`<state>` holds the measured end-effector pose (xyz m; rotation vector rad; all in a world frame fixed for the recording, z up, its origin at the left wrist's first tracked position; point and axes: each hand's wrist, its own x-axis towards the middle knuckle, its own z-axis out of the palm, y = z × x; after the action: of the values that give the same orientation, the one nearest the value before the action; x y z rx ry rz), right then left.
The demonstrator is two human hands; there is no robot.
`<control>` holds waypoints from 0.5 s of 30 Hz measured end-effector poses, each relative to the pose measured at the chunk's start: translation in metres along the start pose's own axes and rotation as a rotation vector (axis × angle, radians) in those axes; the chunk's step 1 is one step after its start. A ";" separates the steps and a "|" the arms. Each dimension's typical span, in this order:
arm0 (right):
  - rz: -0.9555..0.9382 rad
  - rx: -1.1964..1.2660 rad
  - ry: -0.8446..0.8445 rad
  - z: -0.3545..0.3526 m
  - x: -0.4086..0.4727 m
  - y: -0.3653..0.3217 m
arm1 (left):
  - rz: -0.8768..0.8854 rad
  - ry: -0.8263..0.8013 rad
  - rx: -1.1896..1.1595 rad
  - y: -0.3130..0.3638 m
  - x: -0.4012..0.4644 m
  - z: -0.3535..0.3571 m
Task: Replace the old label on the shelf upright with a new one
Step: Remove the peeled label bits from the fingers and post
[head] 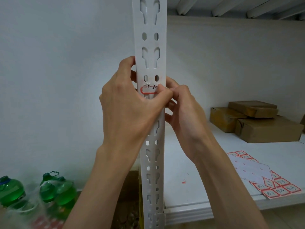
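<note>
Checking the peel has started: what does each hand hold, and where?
Left hand grips the upright beside the label; right hand pinches the label's right end.

We see soft, even indoor light with a cool bluish cast on the wall (57, 80) at left. Shadows are faint; a dim band lies under the shelf above. The upright (151, 38) bows slightly from wide-angle distortion. The green bottles (49, 190) near the lower left corner are blurred, as is the far right edge. No glare shows.
</note>
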<state>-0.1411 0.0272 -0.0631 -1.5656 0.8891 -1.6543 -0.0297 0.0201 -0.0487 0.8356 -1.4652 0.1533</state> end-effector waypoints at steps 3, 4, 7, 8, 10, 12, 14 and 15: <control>0.003 -0.007 0.011 0.000 -0.001 0.001 | 0.020 -0.014 -0.003 -0.005 0.003 -0.002; -0.003 -0.007 0.013 0.000 -0.001 0.001 | 0.021 -0.020 -0.012 -0.006 0.003 -0.003; -0.009 0.007 0.014 0.000 -0.001 0.001 | 0.020 -0.040 -0.045 -0.007 0.003 -0.004; 0.000 0.018 0.017 0.000 -0.001 0.000 | 0.021 -0.049 -0.048 -0.007 0.003 -0.004; 0.011 0.028 0.016 0.000 0.000 -0.001 | 0.020 -0.063 -0.037 -0.007 0.003 -0.004; 0.008 0.027 0.012 0.001 0.000 -0.001 | 0.008 -0.059 -0.029 -0.006 0.002 -0.003; 0.004 0.018 0.016 0.001 0.000 0.000 | -0.015 -0.046 -0.032 -0.003 0.001 -0.002; 0.003 0.013 0.018 0.001 0.000 0.001 | -0.028 -0.039 -0.036 -0.001 0.000 -0.002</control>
<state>-0.1399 0.0268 -0.0636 -1.5419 0.8877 -1.6715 -0.0274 0.0202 -0.0489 0.8340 -1.4878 0.0900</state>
